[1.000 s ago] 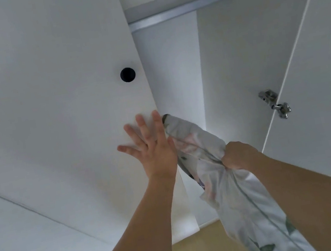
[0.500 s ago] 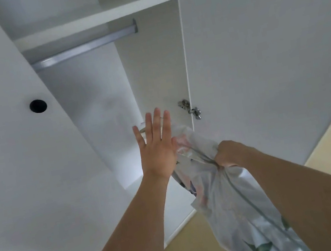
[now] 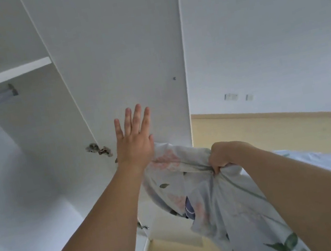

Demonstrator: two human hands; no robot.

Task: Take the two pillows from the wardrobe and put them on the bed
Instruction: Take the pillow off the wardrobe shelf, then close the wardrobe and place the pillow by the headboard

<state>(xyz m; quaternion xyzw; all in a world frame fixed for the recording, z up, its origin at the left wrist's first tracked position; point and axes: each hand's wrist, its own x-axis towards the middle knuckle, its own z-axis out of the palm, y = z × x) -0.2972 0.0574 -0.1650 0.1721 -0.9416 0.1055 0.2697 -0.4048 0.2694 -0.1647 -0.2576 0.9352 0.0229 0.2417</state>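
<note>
Wardrobe door stood white, directly behind left hand. Floral pillow hung bunched under right hand, just right of left hand. Left hand flat, fingers straight, at door. Right hand fisted on pillow fabric.

The view has swung right: the wardrobe door now fills the middle, and the bed has come into sight at the right. The left hand has left the other door and now lies flat against this one.
</note>
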